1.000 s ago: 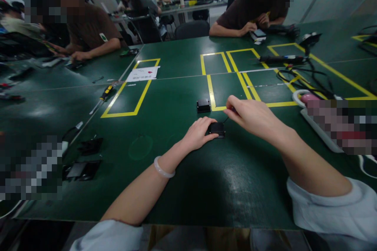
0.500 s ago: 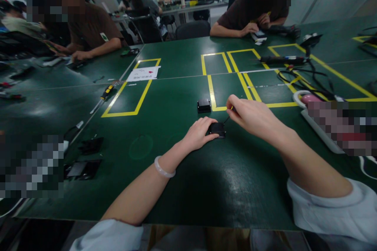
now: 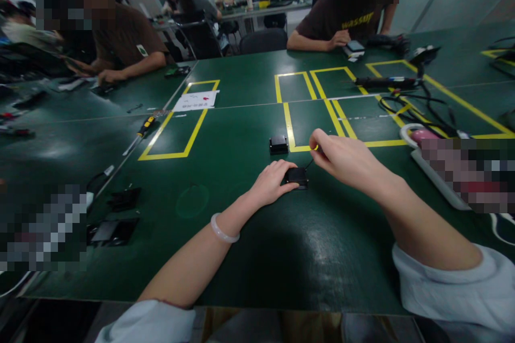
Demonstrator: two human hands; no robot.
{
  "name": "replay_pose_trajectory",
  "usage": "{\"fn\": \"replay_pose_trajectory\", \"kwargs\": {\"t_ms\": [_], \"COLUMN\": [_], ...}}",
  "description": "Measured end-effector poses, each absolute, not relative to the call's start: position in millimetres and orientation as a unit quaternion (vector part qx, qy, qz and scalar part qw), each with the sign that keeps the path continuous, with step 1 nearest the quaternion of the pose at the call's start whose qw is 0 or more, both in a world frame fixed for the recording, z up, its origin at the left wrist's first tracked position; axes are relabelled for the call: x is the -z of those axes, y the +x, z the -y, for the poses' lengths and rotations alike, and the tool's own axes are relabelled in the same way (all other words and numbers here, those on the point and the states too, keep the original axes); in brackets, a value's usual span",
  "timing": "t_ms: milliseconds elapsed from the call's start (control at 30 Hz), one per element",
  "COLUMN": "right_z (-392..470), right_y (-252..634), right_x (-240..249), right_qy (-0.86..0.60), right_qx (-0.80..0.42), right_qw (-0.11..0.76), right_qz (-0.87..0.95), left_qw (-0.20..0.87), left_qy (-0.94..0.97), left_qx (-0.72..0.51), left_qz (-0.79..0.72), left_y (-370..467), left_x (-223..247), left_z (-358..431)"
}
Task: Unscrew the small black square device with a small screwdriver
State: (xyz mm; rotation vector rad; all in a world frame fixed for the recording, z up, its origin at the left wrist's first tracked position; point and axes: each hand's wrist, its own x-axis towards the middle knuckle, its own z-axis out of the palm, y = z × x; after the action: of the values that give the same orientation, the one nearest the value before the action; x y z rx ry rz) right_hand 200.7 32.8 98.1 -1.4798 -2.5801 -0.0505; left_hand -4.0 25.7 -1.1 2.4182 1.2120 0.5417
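A small black boxy part (image 3: pixel 298 177) lies on the green table, gripped at its left side between the thumb and fingers of my left hand (image 3: pixel 273 183). My right hand (image 3: pixel 336 155) is closed around a thin screwdriver (image 3: pixel 309 164); its handle is mostly hidden in the fingers, with a bit of yellow showing. The dark shaft slants down to the part's upper right corner. Just beyond my left hand stands a second black part (image 3: pixel 278 144) of similar look, touched by neither hand.
Yellow tape outlines (image 3: pixel 298 148) mark the table. A yellow-black screwdriver (image 3: pixel 146 126) and a paper label (image 3: pixel 196 101) lie left; black pieces (image 3: pixel 112 231) lie nearer. Cables (image 3: pixel 426 110) and a pale tray (image 3: pixel 438 182) are at right. Co-workers sit across the table.
My hands, the screwdriver and the black part stay almost in place. Across the table, a co-worker's raised hand has moved down and away to the right.
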Motion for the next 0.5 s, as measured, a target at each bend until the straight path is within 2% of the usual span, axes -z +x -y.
{"fn": "replay_pose_trajectory", "kwargs": {"t_ms": [267, 500], "right_z": [-31.5, -33.6], "right_y": [198.7, 201.0], "right_x": [-101.4, -98.1], "right_qy": [-0.509, -0.487], "right_qx": [0.024, -0.005], "right_qw": [0.060, 0.086], "right_qz": [0.858, 0.869], "left_qw": [0.189, 0.187], "left_qy": [0.862, 0.862], "left_qx": [-0.189, -0.190], "left_qz": [-0.431, -0.432], "left_y": [-4.1, -3.8], "left_x": [-0.4, -1.0], "left_z": [-25.4, -25.1]}}
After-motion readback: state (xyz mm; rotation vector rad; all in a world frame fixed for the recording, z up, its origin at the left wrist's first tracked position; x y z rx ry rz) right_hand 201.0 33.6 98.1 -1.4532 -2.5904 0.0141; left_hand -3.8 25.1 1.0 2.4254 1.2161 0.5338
